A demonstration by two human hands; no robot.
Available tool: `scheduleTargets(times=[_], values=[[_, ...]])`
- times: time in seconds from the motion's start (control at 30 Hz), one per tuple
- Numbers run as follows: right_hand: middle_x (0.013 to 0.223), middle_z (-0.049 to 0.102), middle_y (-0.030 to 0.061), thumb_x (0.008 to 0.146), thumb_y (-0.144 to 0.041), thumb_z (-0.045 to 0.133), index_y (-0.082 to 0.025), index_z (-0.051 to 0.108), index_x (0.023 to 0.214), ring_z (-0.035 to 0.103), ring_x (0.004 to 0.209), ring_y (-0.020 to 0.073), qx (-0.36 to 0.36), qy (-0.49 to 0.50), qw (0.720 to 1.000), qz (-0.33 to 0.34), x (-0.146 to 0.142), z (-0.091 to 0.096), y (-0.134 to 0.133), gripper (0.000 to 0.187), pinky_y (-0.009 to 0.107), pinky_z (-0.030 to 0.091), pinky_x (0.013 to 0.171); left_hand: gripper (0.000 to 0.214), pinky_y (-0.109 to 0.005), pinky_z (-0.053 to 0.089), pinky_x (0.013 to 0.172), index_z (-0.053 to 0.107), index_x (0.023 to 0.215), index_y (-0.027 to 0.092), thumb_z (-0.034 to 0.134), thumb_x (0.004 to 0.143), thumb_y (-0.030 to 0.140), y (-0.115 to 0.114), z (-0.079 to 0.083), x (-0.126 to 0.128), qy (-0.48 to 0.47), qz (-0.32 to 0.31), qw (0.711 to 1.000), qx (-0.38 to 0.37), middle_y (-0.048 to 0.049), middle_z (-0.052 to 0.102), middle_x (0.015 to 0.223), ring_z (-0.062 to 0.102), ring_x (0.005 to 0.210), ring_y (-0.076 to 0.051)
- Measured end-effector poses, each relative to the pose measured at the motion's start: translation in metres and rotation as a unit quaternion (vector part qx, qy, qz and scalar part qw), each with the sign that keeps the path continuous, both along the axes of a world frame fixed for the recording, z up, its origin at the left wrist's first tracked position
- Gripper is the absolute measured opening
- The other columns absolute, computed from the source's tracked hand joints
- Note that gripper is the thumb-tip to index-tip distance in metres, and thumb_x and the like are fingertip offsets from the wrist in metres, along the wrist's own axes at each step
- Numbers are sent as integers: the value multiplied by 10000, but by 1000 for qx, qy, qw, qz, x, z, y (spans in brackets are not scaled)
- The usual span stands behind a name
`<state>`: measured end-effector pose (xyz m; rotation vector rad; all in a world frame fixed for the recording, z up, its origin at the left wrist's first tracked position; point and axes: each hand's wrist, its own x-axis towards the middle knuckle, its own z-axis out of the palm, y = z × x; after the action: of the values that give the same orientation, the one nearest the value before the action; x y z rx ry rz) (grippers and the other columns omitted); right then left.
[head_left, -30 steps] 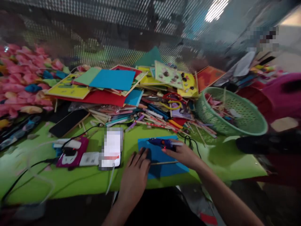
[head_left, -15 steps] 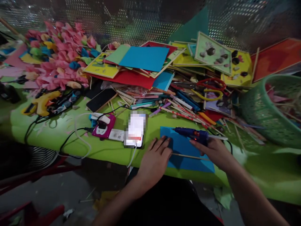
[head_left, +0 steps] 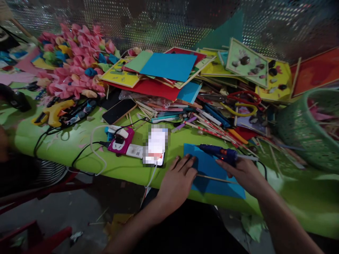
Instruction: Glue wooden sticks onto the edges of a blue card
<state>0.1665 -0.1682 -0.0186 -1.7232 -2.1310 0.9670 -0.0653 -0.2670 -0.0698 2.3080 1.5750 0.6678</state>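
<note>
My right hand (head_left: 247,174) is wrapped round a dark blue hot glue gun (head_left: 222,153), its nozzle pointing left over a sheet of blue paper (head_left: 212,190). A small red light glows on the gun, and a glue stick (head_left: 249,157) juts from its back. On the paper's left edge lies my left hand (head_left: 177,180), palm down with fingers stretched out. A thin wooden stick (head_left: 215,179) rests across the paper, one end by my left hand's thumb. I cannot tell whether the thumb touches it.
Left of my hands lie a lit phone (head_left: 156,146) on a cable and a purple power strip (head_left: 120,143). Behind are pens, sticks, framed paper pictures (head_left: 247,63) and pink paper flowers (head_left: 79,60). A green basket (head_left: 299,130) stands right; a yellow glue gun (head_left: 57,113) lies left.
The whole view has shifted slightly, so things appear a little farther right. Both hands keep nearly the same place over the blue paper, with the glue gun still in my right hand.
</note>
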Motion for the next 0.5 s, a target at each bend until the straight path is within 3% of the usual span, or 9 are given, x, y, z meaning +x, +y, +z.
scheduleTargets(times=[0.27,0.5], values=[[387,433,-30,857,-650,599,-248,567,553,444,391,151,-15,-36,999,-15,12,4,-2,505,294,357,439,206,-484,375,1239,628,1051,212,430,1078,264,-1,0,0,-3,5,1000,6,-6,553,1547,407,1510,-224],[412,476,-14,838,-706,591,-245,574,556,461,415,161,-11,-26,1000,-12,8,2,-4,541,301,353,430,196,-479,385,1236,636,1064,214,443,1071,251,0,1,1,1,5,1000,-1,-5,555,1545,406,1510,-217]])
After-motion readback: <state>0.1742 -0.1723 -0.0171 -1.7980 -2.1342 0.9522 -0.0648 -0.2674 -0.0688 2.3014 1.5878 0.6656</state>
